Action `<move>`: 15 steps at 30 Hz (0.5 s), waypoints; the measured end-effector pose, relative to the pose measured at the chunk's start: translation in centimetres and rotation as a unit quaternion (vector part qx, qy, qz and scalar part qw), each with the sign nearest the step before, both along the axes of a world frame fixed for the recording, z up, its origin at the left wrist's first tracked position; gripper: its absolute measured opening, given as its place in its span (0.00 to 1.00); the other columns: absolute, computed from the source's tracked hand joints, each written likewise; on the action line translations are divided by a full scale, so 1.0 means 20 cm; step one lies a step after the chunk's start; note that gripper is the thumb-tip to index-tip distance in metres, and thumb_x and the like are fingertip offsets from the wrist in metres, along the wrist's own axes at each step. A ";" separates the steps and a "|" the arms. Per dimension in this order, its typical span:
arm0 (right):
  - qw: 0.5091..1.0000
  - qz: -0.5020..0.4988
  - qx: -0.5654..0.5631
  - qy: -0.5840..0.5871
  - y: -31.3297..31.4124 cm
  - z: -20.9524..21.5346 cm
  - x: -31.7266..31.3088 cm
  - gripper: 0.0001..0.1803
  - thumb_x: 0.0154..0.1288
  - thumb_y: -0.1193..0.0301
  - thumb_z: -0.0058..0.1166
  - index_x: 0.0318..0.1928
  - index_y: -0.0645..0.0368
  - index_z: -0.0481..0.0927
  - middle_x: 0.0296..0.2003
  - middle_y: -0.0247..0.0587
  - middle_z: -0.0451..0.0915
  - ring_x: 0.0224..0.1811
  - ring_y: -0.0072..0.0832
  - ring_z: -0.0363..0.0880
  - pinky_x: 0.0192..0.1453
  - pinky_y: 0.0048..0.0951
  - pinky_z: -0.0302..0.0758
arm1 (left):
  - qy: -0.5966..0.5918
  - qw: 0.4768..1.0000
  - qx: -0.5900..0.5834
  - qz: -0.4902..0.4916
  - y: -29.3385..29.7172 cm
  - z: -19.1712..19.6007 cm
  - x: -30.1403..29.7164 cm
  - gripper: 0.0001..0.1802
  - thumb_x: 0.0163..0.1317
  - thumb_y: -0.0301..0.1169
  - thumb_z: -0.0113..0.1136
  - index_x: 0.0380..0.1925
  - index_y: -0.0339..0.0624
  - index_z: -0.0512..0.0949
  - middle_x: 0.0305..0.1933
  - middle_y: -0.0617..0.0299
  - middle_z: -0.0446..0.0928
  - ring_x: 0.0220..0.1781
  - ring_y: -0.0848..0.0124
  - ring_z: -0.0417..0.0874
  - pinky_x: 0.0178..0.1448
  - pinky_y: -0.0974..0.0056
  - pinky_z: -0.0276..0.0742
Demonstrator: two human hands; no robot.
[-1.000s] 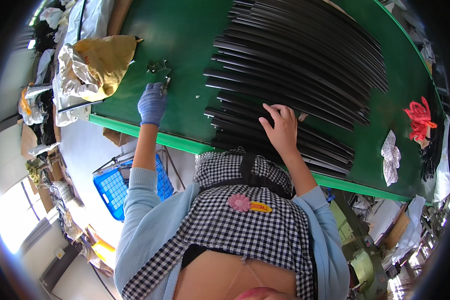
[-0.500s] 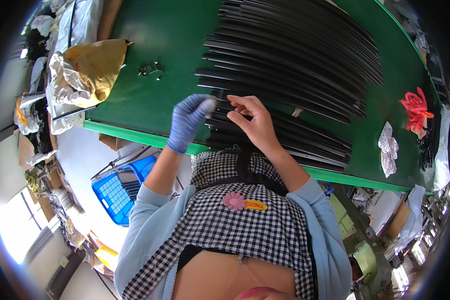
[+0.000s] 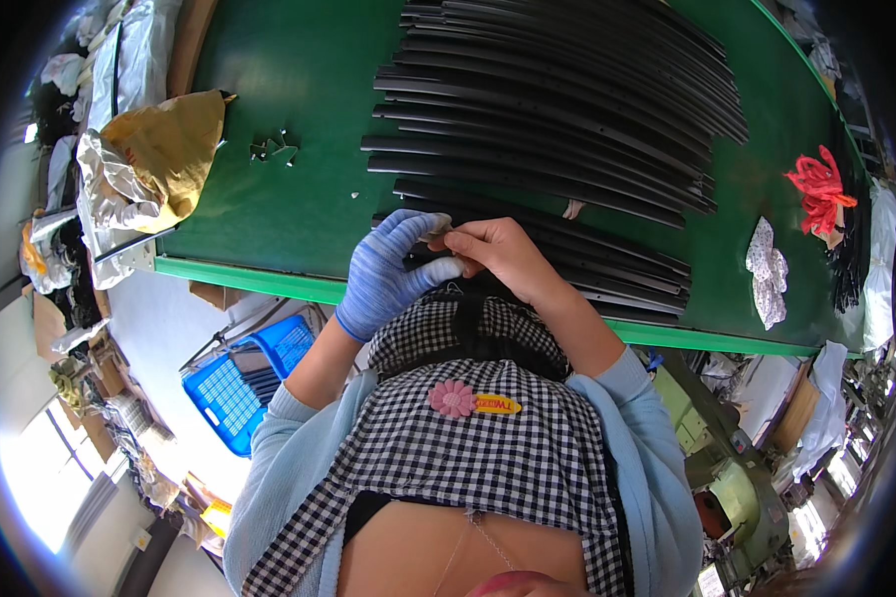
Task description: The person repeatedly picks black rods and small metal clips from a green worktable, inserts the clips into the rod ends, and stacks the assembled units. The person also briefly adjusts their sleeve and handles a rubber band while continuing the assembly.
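Small pale piece [image 3: 446, 227], light, easily dropped: pinched at its edges between gloved left hand [image 3: 393, 271] and bare right hand [image 3: 503, 254] fingertips.

Beyond the left hand [image 3: 388, 274] and right hand [image 3: 503, 254], long strips [image 3: 558, 109] lie stacked on the counter [image 3: 289, 209]; a crumpled bag [image 3: 164, 149] sits far left, a crate [image 3: 244, 383] below.

Small pale piece [image 3: 440, 228] pinched at fingertips, above black strips [image 3: 567, 149]
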State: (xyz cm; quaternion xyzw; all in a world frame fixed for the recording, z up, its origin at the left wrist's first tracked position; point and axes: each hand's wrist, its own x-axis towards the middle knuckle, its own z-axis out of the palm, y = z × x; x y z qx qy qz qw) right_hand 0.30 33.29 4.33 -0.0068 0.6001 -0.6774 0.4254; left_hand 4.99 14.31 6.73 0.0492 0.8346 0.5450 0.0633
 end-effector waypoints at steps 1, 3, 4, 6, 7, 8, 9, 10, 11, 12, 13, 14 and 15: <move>1.000 -0.001 -0.004 -0.019 0.00 0.00 -0.01 0.17 0.72 0.60 0.56 0.45 0.63 0.87 0.27 0.31 0.82 0.25 0.15 0.73 0.33 0.19 0.74 | -0.006 0.999 0.032 0.023 0.00 -0.01 0.00 0.27 0.54 0.37 0.75 0.51 0.37 0.79 0.45 0.60 0.80 0.47 0.69 0.83 0.55 0.64 0.80; 1.000 -0.008 0.016 0.022 -0.01 -0.02 -0.03 0.17 0.70 0.59 0.58 0.45 0.62 0.86 0.28 0.31 0.82 0.27 0.18 0.75 0.34 0.22 0.76 | -0.018 0.993 0.097 0.068 -0.02 -0.07 -0.02 0.24 0.56 0.37 0.74 0.50 0.37 0.80 0.43 0.60 0.82 0.46 0.70 0.83 0.51 0.65 0.81; 0.999 -0.014 0.027 0.042 -0.01 -0.03 -0.04 0.17 0.69 0.59 0.58 0.45 0.61 0.86 0.28 0.31 0.82 0.28 0.20 0.77 0.35 0.24 0.76 | -0.022 0.983 0.141 0.115 -0.06 -0.14 -0.05 0.23 0.59 0.37 0.71 0.50 0.37 0.79 0.44 0.61 0.82 0.46 0.71 0.83 0.50 0.65 0.81; 0.945 -0.037 0.164 0.280 -0.02 -0.09 -0.05 0.16 0.66 0.59 0.61 0.44 0.59 0.86 0.32 0.32 0.81 0.35 0.25 0.78 0.39 0.28 0.78 | -0.080 0.950 0.211 0.218 -0.16 -0.25 -0.14 0.21 0.65 0.40 0.67 0.51 0.37 0.78 0.44 0.61 0.82 0.47 0.73 0.82 0.50 0.64 0.81; 0.890 -0.046 0.228 0.391 -0.02 -0.12 -0.06 0.16 0.65 0.59 0.62 0.44 0.58 0.85 0.33 0.32 0.80 0.38 0.27 0.79 0.41 0.30 0.78 | -0.133 0.923 0.236 0.273 -0.20 -0.28 -0.17 0.21 0.67 0.42 0.64 0.51 0.37 0.78 0.45 0.61 0.82 0.47 0.73 0.82 0.50 0.62 0.81; 0.843 -0.044 0.277 0.458 0.00 -0.16 -0.08 0.16 0.61 0.60 0.64 0.45 0.55 0.84 0.39 0.34 0.79 0.46 0.33 0.78 0.46 0.35 0.79 | -0.167 0.922 0.216 0.276 -0.25 -0.33 -0.21 0.22 0.68 0.44 0.62 0.51 0.37 0.77 0.45 0.61 0.82 0.46 0.73 0.82 0.49 0.63 0.82; 0.806 -0.045 0.304 0.507 0.01 -0.20 -0.11 0.16 0.60 0.59 0.65 0.45 0.54 0.84 0.39 0.34 0.79 0.47 0.32 0.78 0.46 0.35 0.79 | -0.201 0.919 0.195 0.279 -0.28 -0.37 -0.23 0.22 0.70 0.45 0.60 0.51 0.38 0.77 0.45 0.61 0.82 0.45 0.73 0.82 0.48 0.64 0.83; 0.764 -0.045 0.329 0.553 0.02 -0.24 -0.14 0.17 0.60 0.59 0.65 0.46 0.54 0.84 0.40 0.34 0.78 0.47 0.32 0.78 0.46 0.35 0.79 | -0.235 0.914 0.174 0.282 -0.29 -0.40 -0.24 0.23 0.71 0.47 0.58 0.51 0.38 0.77 0.45 0.61 0.82 0.45 0.73 0.83 0.47 0.65 0.84; 0.720 -0.046 0.352 0.596 0.02 -0.26 -0.16 0.18 0.59 0.59 0.66 0.47 0.54 0.83 0.41 0.35 0.78 0.48 0.31 0.77 0.47 0.35 0.79 | -0.234 0.908 0.209 0.279 -0.29 -0.40 -0.24 0.23 0.71 0.47 0.57 0.51 0.38 0.77 0.45 0.61 0.81 0.43 0.73 0.83 0.45 0.66 0.84; 0.708 -0.035 0.365 0.603 0.02 -0.28 -0.18 0.20 0.61 0.55 0.63 0.47 0.53 0.83 0.40 0.35 0.80 0.47 0.32 0.78 0.49 0.36 0.79 | -0.232 0.900 0.244 0.277 -0.29 -0.39 -0.24 0.23 0.71 0.48 0.57 0.51 0.38 0.77 0.45 0.61 0.81 0.42 0.73 0.83 0.43 0.66 0.85; 0.708 -0.018 0.368 0.602 0.04 -0.29 -0.21 0.19 0.62 0.54 0.62 0.45 0.53 0.83 0.38 0.35 0.80 0.44 0.32 0.79 0.47 0.35 0.79 | -0.230 0.891 0.278 0.276 -0.28 -0.37 -0.24 0.23 0.71 0.48 0.57 0.51 0.38 0.76 0.45 0.61 0.81 0.40 0.73 0.84 0.42 0.66 0.86; 0.710 -0.002 0.366 0.601 0.04 -0.29 -0.23 0.18 0.63 0.52 0.61 0.43 0.53 0.82 0.36 0.35 0.81 0.42 0.33 0.81 0.44 0.34 0.79 | -0.233 0.875 0.333 0.264 -0.28 -0.34 -0.23 0.25 0.72 0.49 0.55 0.52 0.36 0.76 0.45 0.60 0.80 0.37 0.73 0.84 0.39 0.67 0.87; 0.712 0.014 0.363 0.600 0.05 -0.28 -0.25 0.19 0.64 0.51 0.59 0.41 0.53 0.82 0.34 0.36 0.82 0.40 0.33 0.82 0.42 0.34 0.80 | -0.219 0.876 0.348 0.252 -0.25 -0.26 -0.21 0.26 0.72 0.49 0.54 0.53 0.36 0.75 0.47 0.58 0.80 0.36 0.73 0.84 0.40 0.66 0.87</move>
